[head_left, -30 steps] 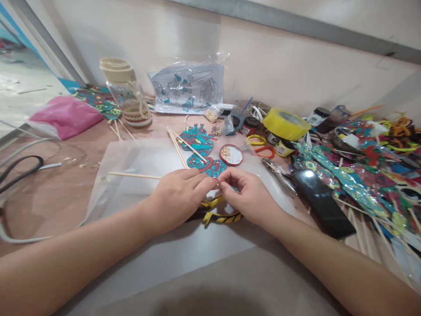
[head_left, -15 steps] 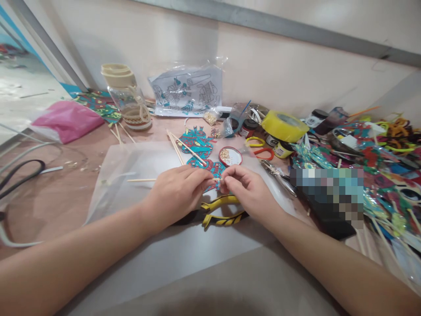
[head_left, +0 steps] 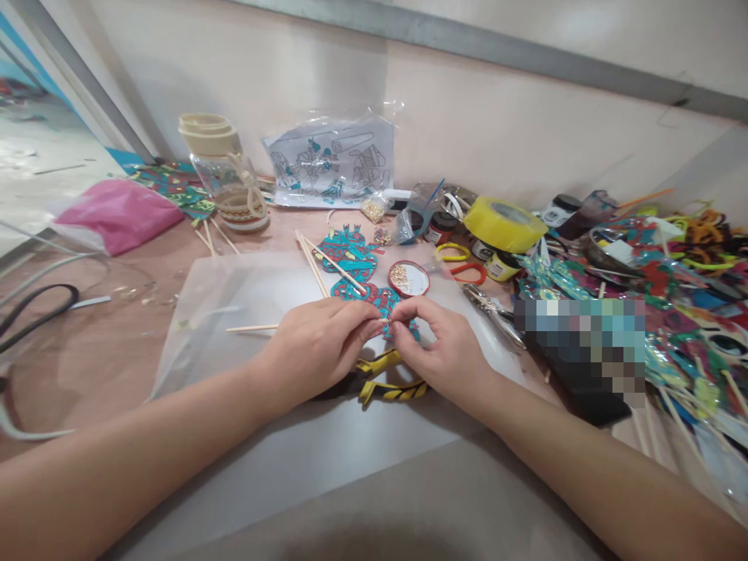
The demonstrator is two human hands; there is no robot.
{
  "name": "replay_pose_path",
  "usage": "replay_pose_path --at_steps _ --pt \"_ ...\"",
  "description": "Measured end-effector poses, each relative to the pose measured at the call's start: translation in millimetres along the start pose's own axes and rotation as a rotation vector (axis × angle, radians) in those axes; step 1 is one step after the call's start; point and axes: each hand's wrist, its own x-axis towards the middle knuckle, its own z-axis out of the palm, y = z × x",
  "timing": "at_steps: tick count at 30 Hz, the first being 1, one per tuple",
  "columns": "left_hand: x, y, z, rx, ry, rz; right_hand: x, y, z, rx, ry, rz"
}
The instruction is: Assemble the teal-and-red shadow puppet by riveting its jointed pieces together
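Observation:
My left hand is closed around a thin wooden stick, whose long end sticks out to the left. At the stick's other tip, my right hand pinches with thumb and forefinger; what lies between them is too small to make out. Teal and red painted cutouts lie just behind my fingers, with more sticks on them. A round red-rimmed dish holds small gold beads. Yellow-and-black pliers rest below my hands on a translucent sheet.
A jar-like bottle, a pink bag and a bagged printed sheet stand at the back. Yellow tape, scissors, paint pots and a black phone-like object crowd the right side.
The stick's left end has dipped slightly. My right hand has shifted a little left and down, and its fingertips have come closer to those of my left hand.

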Motion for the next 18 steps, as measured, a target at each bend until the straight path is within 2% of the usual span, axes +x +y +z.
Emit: replay_pose_path --at_steps 18 --pt "3.5 0.4 1.2 0.044 0.062 0.132 -1.1 1.0 2.3 0.035 0.000 -0.009"
